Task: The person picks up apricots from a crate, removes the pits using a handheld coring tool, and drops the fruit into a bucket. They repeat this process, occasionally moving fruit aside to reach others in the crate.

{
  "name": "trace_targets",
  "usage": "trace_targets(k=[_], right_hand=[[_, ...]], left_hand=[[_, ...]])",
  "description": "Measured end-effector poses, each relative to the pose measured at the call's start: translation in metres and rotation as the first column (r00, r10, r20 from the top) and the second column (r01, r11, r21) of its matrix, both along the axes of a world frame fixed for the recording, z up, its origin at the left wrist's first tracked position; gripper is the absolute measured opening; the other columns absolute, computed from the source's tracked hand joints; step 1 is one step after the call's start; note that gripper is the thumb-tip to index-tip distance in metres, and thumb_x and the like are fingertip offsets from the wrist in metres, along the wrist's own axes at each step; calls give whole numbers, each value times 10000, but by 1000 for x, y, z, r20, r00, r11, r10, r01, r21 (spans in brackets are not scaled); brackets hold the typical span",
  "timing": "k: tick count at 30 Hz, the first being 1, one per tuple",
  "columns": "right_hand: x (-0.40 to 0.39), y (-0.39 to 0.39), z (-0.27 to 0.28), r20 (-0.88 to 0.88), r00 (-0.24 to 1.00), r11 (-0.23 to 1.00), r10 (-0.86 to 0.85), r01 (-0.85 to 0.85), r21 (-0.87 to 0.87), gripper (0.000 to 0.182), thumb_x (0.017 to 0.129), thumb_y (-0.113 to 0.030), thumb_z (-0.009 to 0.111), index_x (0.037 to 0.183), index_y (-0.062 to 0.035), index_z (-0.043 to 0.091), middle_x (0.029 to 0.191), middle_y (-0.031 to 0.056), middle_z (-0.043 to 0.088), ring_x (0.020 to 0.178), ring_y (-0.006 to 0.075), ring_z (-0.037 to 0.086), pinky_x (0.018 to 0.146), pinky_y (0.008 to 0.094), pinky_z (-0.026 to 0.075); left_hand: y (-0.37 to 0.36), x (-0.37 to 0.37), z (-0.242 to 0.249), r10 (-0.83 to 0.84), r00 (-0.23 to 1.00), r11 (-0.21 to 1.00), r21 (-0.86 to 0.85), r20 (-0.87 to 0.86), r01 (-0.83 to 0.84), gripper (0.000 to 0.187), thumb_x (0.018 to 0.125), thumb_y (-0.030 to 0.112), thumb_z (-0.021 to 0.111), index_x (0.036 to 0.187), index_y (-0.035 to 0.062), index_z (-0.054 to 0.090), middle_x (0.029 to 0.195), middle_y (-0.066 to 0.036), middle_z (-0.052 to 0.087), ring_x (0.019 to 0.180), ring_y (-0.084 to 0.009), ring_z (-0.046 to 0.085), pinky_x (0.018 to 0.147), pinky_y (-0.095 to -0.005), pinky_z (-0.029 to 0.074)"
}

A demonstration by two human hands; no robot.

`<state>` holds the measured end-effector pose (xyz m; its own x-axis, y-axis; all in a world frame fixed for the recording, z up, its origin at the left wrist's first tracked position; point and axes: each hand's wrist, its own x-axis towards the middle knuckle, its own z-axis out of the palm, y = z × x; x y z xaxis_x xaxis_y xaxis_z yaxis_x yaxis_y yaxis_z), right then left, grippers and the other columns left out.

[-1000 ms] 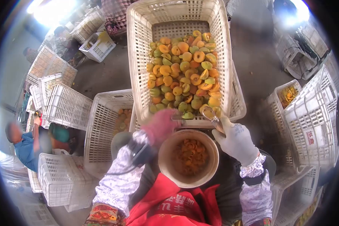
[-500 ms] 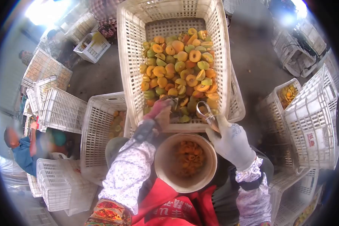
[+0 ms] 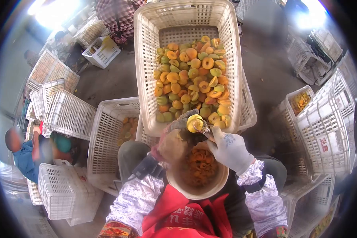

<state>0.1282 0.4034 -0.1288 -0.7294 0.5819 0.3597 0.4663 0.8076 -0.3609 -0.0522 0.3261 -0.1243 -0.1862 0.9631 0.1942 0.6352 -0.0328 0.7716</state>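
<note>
A white crate (image 3: pixel 141 71) holds many halved orange and green fruits (image 3: pixel 182 79). My left hand (image 3: pixel 176 139), in a dirty glove, is closed round a yellow half fruit (image 3: pixel 194 123) at the crate's near edge. My right hand (image 3: pixel 232 150), in a pale glove, grips a metal looped tool (image 3: pixel 206 130), its tip at the fruit. Below both hands a round white bucket (image 3: pixel 223 180) holds orange fruit pieces (image 3: pixel 201 164).
Another crate with fruit (image 3: pixel 94 158) stands at the left. Stacked crates (image 3: pixel 69 194) are at the lower left, more crates (image 3: pixel 325 139) at the right. A person in blue (image 3: pixel 25 158) sits at the far left.
My left hand has come back from the fruit pile with a half fruit in it. My right hand has moved slightly left and down, bringing the tool to the fruit.
</note>
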Motion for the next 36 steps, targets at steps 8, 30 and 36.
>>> trace_targets(k=[8,30,36], right_hand=[[-9,-7,-14,17,1000,999,22,-21,-26,266,844,-192,653,1008,-13,542,640,107,616,570,289,639,510,385,503],[-29,2,15,-91,984,972,-156,136,-193,157,875,-157,633,858,-62,508,615,128,606,536,316,619,478,402,479],[-12,17,30,-195,946,961,-261,235,-144,174,850,-133,664,860,-58,507,625,130,600,568,336,628,497,396,490]], left_hand=[[19,-1,-46,-45,305,991,81,951,-105,238,1012,167,460,1203,70,561,1022,-14,623,916,-142,618,792,-248,519],[-29,-71,36,71,404,854,154,912,-497,352,965,205,520,1277,42,525,1187,-101,575,1052,-206,576,883,-324,499],[-63,-127,67,475,484,837,208,-735,-506,379,845,75,600,1218,13,577,1207,-159,571,1152,-296,537,1003,-373,418]])
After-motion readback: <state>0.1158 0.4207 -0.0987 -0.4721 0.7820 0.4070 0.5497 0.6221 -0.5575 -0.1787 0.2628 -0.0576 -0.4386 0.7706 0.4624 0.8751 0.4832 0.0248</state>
